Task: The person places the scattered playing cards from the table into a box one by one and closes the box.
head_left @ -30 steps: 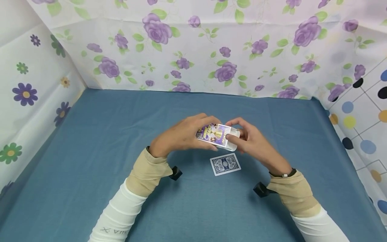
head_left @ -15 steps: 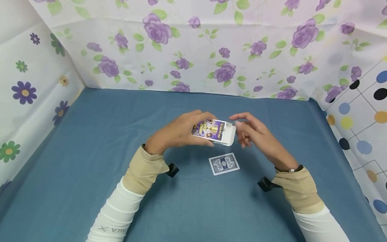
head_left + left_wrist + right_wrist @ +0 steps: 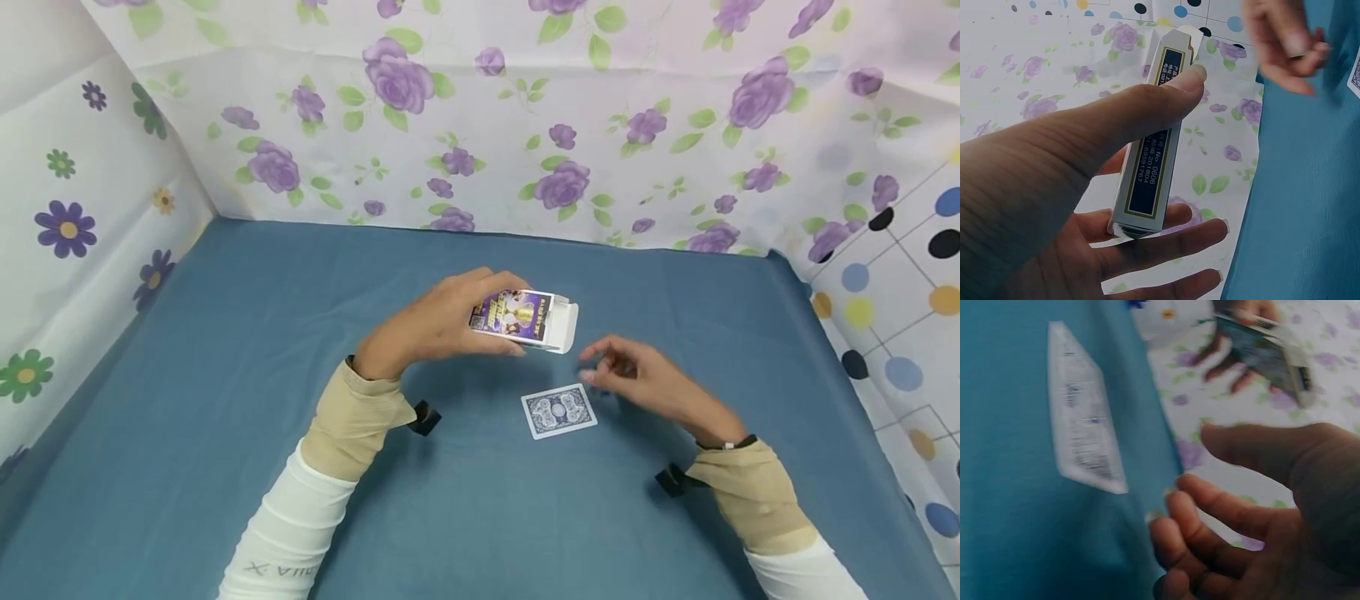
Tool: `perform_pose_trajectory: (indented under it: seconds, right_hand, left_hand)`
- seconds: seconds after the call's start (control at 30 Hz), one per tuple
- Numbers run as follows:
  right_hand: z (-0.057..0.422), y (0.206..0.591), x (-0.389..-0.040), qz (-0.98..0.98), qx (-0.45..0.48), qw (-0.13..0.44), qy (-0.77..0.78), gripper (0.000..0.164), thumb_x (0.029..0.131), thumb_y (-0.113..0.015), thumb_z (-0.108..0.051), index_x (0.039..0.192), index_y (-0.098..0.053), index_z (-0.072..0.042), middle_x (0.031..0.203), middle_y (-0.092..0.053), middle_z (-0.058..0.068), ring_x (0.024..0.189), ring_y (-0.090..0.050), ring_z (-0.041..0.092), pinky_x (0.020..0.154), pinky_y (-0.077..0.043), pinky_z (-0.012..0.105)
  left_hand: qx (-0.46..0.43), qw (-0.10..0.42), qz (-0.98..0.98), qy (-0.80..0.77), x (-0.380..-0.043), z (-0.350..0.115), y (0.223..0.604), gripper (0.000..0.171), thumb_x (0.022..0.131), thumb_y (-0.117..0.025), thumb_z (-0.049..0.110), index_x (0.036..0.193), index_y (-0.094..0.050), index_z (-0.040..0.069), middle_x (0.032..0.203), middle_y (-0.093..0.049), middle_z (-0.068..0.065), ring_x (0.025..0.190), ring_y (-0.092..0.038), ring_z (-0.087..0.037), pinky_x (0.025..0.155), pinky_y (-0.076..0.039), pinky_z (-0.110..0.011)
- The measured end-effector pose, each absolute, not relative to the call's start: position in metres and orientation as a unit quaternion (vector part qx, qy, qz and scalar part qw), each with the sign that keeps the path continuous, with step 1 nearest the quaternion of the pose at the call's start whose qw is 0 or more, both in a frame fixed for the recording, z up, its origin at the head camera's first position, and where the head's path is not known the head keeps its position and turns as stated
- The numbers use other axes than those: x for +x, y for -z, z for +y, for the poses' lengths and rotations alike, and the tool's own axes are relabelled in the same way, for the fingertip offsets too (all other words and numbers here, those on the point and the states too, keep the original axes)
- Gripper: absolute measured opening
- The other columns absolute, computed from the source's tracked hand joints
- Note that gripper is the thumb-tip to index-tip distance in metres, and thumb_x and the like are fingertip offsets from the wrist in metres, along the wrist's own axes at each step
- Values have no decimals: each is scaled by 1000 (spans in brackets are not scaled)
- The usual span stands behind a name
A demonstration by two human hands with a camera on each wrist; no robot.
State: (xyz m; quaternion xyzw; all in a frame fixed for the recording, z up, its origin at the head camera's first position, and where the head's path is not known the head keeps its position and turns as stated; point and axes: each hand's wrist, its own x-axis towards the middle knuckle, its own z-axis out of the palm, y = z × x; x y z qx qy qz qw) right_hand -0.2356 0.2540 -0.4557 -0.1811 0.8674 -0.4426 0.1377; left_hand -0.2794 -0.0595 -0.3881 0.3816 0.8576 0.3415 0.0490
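My left hand [image 3: 442, 321] holds a playing card box [image 3: 517, 317] above the cloth, thumb along its narrow printed side and fingers on the other side. The box has a purple front with a gold trophy, and its white end flap [image 3: 562, 325] stands open toward the right. A single playing card [image 3: 558, 411] with a blue-and-white patterned back lies on the cloth below the box. My right hand [image 3: 637, 379] hovers just right of that card, holding nothing, its fingers loosely bent. In the right wrist view the card [image 3: 1085, 412] appears blurred, apart from the fingertips.
A blue cloth [image 3: 262, 400] covers the table. Behind it hangs a white sheet with purple roses [image 3: 397, 75]. Flowered and dotted sheets [image 3: 903, 375] flank the left and right sides. Dark wrist cameras [image 3: 425, 418] hang beneath both forearms.
My right hand has let go of the box's flap end, drawn away and come down toward the card. The left hand has shifted slightly left and up with the box. The card stays put.
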Motion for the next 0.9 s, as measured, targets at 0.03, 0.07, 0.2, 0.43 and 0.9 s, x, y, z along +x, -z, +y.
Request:
perform_pose_trajectory:
  seconds: [0.03,0.07,0.2,0.43,0.9]
  right_hand:
    - [254,460,-233,874,-195,138,423,35,91,-70,-28,119,-63,-6,87,-59,12,72,-55,27,63,-45,31]
    - [253,462,-231,880,-211,137,404,37,89,-72,-29,118,-64,-7,86,-57,10,71,-53,24,63,-43,30]
    - [247,468,-225,902,-243,122,336,49,77,-83,-37,114,-62,-13,86,-50,6,75,-46,20,67,-39,33]
    - [237,474,-222,919,-215,101,315,56,65,-90,-40,102,-56,-14,88,-49,5,79,-44,20,68,-37,36]
    - [230,491,-221,906,-120,8,407,46,73,-87,-27,97,-53,-9,93,-44,10,84,-43,22,73,-38,37]
  left_hand:
    - [382,50,857,-342,-279,-59,388,67,79,-78,48,137,-54,25,100,-53,3,83,-52,-13,68,-47,-30]
    - [382,50,857,-343,-279,-59,387,68,79,-78,49,137,-54,25,100,-53,3,83,-52,-13,68,-47,-30]
    - [382,53,858,-339,-279,-57,388,68,79,-77,49,137,-54,26,101,-53,3,83,-52,-13,68,-47,-30]
    - [390,61,853,-340,-280,-55,392,67,79,-79,46,137,-54,23,101,-54,1,83,-52,-15,69,-47,-31]
    - [391,63,856,-332,-278,-52,392,67,79,-78,45,137,-55,22,101,-54,0,82,-52,-15,67,-47,-30]
